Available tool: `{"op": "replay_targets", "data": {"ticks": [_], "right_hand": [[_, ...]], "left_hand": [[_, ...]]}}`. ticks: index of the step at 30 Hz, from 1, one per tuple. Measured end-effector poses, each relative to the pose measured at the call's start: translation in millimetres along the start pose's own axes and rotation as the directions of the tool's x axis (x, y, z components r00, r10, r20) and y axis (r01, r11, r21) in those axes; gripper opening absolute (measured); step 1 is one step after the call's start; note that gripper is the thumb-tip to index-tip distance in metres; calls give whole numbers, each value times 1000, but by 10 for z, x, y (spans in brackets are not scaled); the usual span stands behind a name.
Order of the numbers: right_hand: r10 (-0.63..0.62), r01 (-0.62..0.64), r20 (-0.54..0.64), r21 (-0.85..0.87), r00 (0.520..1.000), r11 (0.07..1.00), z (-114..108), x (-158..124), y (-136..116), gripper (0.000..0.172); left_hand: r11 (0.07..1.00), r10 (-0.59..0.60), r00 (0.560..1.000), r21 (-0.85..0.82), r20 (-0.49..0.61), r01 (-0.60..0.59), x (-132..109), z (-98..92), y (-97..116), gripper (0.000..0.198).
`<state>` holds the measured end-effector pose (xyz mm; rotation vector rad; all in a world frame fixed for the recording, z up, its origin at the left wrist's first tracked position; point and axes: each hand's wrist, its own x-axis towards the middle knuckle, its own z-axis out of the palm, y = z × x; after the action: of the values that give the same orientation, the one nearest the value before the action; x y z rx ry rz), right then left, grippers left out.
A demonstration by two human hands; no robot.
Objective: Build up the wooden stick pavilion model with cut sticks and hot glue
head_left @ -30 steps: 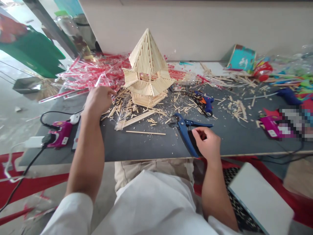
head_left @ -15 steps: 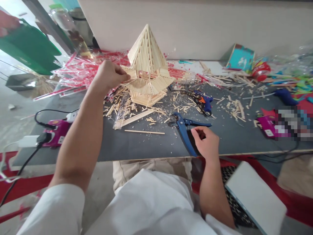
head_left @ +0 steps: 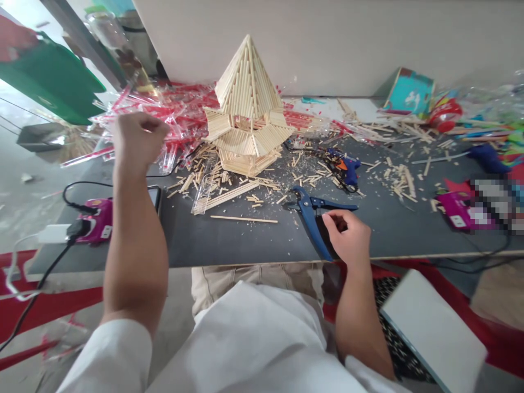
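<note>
My left hand (head_left: 141, 139) hovers over the left side of the table, its fingers curled; whatever may be in them cannot be made out. To its right stands a small tower model (head_left: 249, 82) built of thin wooden sticks, with a pointed roof and a flared lower tier. My right hand (head_left: 349, 234) is closed at the front edge, just beside the handles of a blue cutter (head_left: 309, 218); the inside of its grasp is hidden. One long wooden stick (head_left: 244, 219) lies left of the cutter.
Short stick offcuts (head_left: 200, 166) are scattered round the model, with red-and-clear plastic wrappers (head_left: 184, 103) behind. A blue glue gun (head_left: 350, 170) lies right of it. Purple power strips (head_left: 98, 221) with cables sit at left and right. A phone-like dark object (head_left: 154, 197) is partly behind my left forearm.
My left hand has let go of the model's left side and moved left, away from it. My right hand has stayed by the cutter. The view has shifted slightly.
</note>
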<state>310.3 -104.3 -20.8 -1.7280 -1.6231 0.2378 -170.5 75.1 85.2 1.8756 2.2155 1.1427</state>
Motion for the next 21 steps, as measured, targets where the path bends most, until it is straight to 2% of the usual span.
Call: {"op": "replay_targets", "data": {"ticks": [1,3,4,7,12,16,19,21], "right_hand": [[5,-5,3,-1,1000,1000,2,0,6,21],[12,-12,10,1,1000,1000,4,-2,19,21],[14,-14,13,5,1000,1000,5,-4,24,21],[22,-22,23,10,999,1000,0,-13,29,22],[29,-29,17,16,999,999,4,-20,31,21],[31,-31,13,12,999,999,14,-11,30,23],[24,-24,11,11,1000,1000,12,-2,19,24],[14,-14,13,12,1000,1000,10,0,15,23]], "left_hand": [[997,48,995,-56,83,-43,-99,43,49,30],[973,161,952,-204,262,-109,-280,140,178,33],[958,185,946,-262,266,-114,-352,189,245,37],[920,186,963,-379,195,-100,-485,322,409,43],[937,82,995,-344,58,-57,-535,416,481,24],[966,112,992,-240,59,-94,-547,365,469,26],[979,150,989,-146,17,-146,-550,294,451,26],[984,133,991,-120,-24,-135,-530,249,407,27]]}}
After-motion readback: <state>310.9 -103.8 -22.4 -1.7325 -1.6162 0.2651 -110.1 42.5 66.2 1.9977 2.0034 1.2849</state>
